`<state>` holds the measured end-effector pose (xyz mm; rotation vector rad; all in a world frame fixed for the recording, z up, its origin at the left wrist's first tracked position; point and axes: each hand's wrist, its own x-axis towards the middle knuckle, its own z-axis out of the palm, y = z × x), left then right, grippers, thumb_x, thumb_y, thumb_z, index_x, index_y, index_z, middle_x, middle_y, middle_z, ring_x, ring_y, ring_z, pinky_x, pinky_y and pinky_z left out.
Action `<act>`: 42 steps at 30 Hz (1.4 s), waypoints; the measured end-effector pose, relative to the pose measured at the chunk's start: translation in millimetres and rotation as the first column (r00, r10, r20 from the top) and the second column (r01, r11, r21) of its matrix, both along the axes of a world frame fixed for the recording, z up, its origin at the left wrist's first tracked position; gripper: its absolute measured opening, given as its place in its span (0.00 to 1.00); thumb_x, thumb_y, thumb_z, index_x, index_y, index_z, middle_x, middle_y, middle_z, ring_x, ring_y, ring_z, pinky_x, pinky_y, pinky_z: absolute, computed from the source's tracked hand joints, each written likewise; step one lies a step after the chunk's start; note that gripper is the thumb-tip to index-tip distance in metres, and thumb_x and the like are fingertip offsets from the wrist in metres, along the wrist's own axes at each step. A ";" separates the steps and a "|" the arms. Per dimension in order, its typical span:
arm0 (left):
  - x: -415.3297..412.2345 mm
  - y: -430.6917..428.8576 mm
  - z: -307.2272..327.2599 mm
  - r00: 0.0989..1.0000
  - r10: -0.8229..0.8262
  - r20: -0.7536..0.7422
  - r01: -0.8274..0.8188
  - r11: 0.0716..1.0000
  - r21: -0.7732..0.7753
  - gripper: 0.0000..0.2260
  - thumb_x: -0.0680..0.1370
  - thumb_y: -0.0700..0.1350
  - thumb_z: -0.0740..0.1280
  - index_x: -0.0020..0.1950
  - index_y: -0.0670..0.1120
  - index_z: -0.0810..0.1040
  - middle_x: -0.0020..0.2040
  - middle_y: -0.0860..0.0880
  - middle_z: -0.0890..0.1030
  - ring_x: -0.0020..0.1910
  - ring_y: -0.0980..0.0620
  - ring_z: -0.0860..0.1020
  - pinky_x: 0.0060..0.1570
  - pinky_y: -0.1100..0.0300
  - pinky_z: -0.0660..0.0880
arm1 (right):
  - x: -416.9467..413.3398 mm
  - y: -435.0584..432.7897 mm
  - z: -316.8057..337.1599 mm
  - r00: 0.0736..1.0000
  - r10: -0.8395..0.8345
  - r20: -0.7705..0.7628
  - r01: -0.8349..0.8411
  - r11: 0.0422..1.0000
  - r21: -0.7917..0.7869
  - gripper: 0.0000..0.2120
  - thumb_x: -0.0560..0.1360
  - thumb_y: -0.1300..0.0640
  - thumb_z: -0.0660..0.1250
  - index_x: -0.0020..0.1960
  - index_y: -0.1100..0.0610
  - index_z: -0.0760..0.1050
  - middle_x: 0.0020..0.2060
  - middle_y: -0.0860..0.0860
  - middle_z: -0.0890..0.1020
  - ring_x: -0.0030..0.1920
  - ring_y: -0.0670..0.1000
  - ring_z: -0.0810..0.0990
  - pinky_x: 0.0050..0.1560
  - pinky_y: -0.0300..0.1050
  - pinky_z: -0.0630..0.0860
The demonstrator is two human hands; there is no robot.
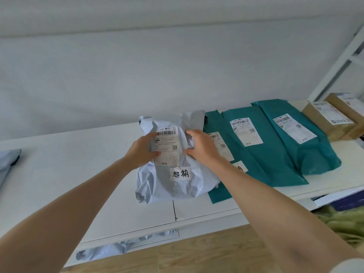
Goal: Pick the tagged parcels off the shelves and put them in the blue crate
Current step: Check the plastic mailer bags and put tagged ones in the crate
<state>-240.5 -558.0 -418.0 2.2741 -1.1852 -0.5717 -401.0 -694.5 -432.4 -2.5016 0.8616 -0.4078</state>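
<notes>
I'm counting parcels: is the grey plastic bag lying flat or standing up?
Lying flat: the crumpled grey plastic parcel rests label-up on the white shelf.

white shelf, grey parcel, teal parcels, cardboard boxes

Left hand and right hand holding a grey parcel with a handwritten tag, on the white shelf, teal parcels just beside at right, brown boxes far right

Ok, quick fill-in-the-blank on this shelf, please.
1. Left hand and right hand grip the grey bag; its handwritten tag sits ___ the label.
2. Right of it lie ___ teal bags.
3. The far-right boxes are made of ___.
Missing: below; three; cardboard.
</notes>
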 end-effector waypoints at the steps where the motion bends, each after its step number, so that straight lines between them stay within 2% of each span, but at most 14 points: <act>1: -0.7 1.9 0.2 1.000 0.004 0.006 -0.004 1.000 0.003 0.30 0.74 0.38 0.71 0.74 0.48 0.65 0.65 0.42 0.75 0.61 0.41 0.74 0.58 0.52 0.71 | -1.4 0.6 0.6 1.000 -0.002 0.010 0.002 1.000 0.005 0.26 0.69 0.58 0.76 0.64 0.60 0.73 0.57 0.54 0.78 0.55 0.53 0.78 0.52 0.36 0.67; 4: -4.0 11.8 7.9 1.000 0.026 -0.008 -0.026 0.999 -0.027 0.30 0.73 0.36 0.71 0.73 0.50 0.67 0.64 0.42 0.75 0.59 0.41 0.75 0.58 0.50 0.73 | -6.1 6.5 10.8 0.999 0.007 0.053 -0.007 1.000 0.011 0.26 0.70 0.60 0.75 0.66 0.60 0.72 0.59 0.55 0.78 0.57 0.53 0.77 0.56 0.39 0.71; 7: -12.8 22.7 22.7 0.998 0.058 -0.011 -0.059 0.997 -0.059 0.31 0.72 0.35 0.71 0.73 0.50 0.67 0.65 0.43 0.75 0.58 0.41 0.75 0.57 0.50 0.74 | -14.3 18.5 26.7 0.995 -0.001 0.103 0.001 1.000 -0.002 0.28 0.71 0.62 0.74 0.68 0.60 0.70 0.61 0.55 0.77 0.60 0.54 0.76 0.60 0.41 0.69; 12: -34.8 45.8 53.1 0.997 0.073 -0.006 -0.073 0.988 -0.139 0.30 0.72 0.32 0.69 0.71 0.47 0.70 0.67 0.44 0.74 0.60 0.41 0.75 0.60 0.47 0.74 | -33.4 38.6 50.7 0.984 -0.004 0.179 0.007 1.000 -0.017 0.24 0.70 0.64 0.73 0.65 0.61 0.73 0.60 0.55 0.78 0.60 0.54 0.76 0.57 0.36 0.66; 17: -54.9 68.5 74.7 0.998 0.060 0.029 -0.053 0.974 -0.221 0.27 0.72 0.30 0.68 0.68 0.47 0.73 0.68 0.47 0.74 0.59 0.42 0.76 0.57 0.50 0.76 | -54.2 51.9 61.3 0.979 0.016 0.201 -0.007 0.999 -0.044 0.24 0.71 0.64 0.73 0.65 0.61 0.73 0.61 0.55 0.78 0.60 0.55 0.76 0.60 0.44 0.72; 20: -69.0 81.4 84.7 0.996 0.073 0.047 -0.058 0.965 -0.257 0.25 0.72 0.31 0.69 0.66 0.48 0.75 0.68 0.49 0.74 0.55 0.42 0.78 0.52 0.51 0.78 | -68.4 61.1 70.5 0.978 0.035 0.208 -0.025 0.998 -0.053 0.24 0.71 0.63 0.72 0.66 0.60 0.73 0.62 0.55 0.77 0.61 0.54 0.76 0.60 0.44 0.72; 24: -96.9 97.4 95.5 0.989 0.145 0.040 -0.130 0.956 -0.264 0.24 0.72 0.32 0.69 0.66 0.48 0.75 0.70 0.51 0.72 0.57 0.43 0.77 0.55 0.53 0.77 | -88.1 71.6 87.2 0.972 0.061 0.228 -0.051 0.997 -0.049 0.23 0.72 0.63 0.72 0.66 0.60 0.73 0.62 0.54 0.77 0.61 0.54 0.75 0.59 0.40 0.69; 30: -132.9 113.0 108.6 0.974 0.227 0.019 -0.213 0.935 -0.284 0.24 0.72 0.31 0.67 0.66 0.49 0.76 0.71 0.52 0.71 0.58 0.46 0.77 0.55 0.58 0.76 | -118.3 81.7 99.3 0.953 0.092 0.287 -0.073 0.994 -0.077 0.23 0.71 0.63 0.72 0.66 0.60 0.74 0.64 0.54 0.76 0.64 0.54 0.74 0.63 0.47 0.72; 34: -152.5 120.5 118.9 0.963 0.269 -0.017 -0.261 0.914 -0.310 0.25 0.72 0.31 0.67 0.66 0.51 0.75 0.69 0.49 0.73 0.57 0.44 0.78 0.53 0.53 0.78 | -135.7 86.3 107.2 0.946 0.124 0.300 -0.102 0.991 -0.087 0.23 0.72 0.63 0.71 0.66 0.59 0.73 0.64 0.53 0.75 0.64 0.53 0.73 0.63 0.45 0.71; 38: -166.8 128.5 127.9 0.957 0.291 -0.011 -0.278 0.902 -0.330 0.26 0.72 0.31 0.67 0.66 0.52 0.75 0.71 0.51 0.71 0.60 0.45 0.77 0.53 0.49 0.79 | -142.8 88.7 116.9 0.936 0.158 0.314 -0.130 0.986 -0.108 0.23 0.72 0.63 0.71 0.66 0.60 0.73 0.64 0.54 0.76 0.63 0.54 0.74 0.61 0.40 0.68; 42: -176.3 136.5 134.2 0.950 0.310 -0.029 -0.301 0.891 -0.340 0.26 0.72 0.30 0.67 0.67 0.51 0.75 0.73 0.53 0.67 0.59 0.45 0.76 0.55 0.50 0.78 | -150.6 94.3 123.7 0.924 0.178 0.340 -0.142 0.982 -0.128 0.23 0.72 0.64 0.72 0.66 0.60 0.74 0.64 0.54 0.76 0.63 0.55 0.75 0.61 0.44 0.70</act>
